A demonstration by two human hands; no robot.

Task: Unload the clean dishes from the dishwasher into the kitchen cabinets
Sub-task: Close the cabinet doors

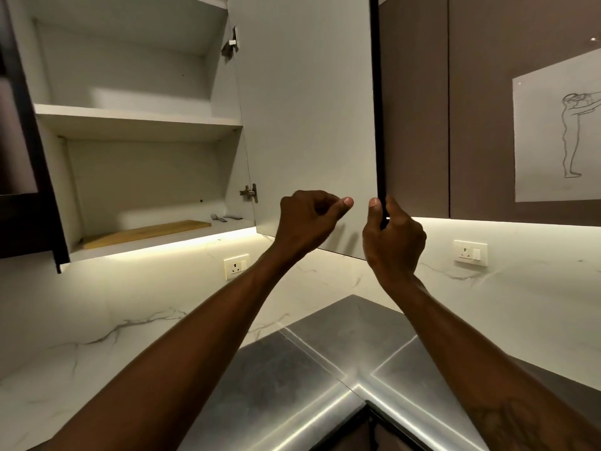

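- The right hand (393,236) is gripping the cabinet door (305,118) at its free edge, just above the door's lower corner: the thumb is pressing flat on the pale inner face and the other fingers are curling round the dark edge to the outer side.
- The left hand (309,219) is hovering just beside the right one, in front of the door's inner face near its bottom edge. Its fingers are curling into the palm with nothing in them and the thumb is pointing towards the right hand; whether it is touching the door cannot be told.
- The door is standing swung wide open on two metal hinges (249,192), leaving the wall cabinet (136,120) open to view with its two shelves.
- A wooden cutting board (146,234) is lying flat on the lower shelf, running along its front edge from the left corner towards the middle.
- Forks (216,218) are lying on the same shelf at the right end, just beyond the board's end and near the lower hinge.
- A steel countertop (325,369) is stretching below both forearms, meeting the marble-look backsplash (130,304) at its far corner.
- Two wall sockets (236,266) are sitting in the backsplash, one under the cabinet and one well to the right.
- A sheet with a line drawing (553,141) is hanging on the brown cabinet front at the right.
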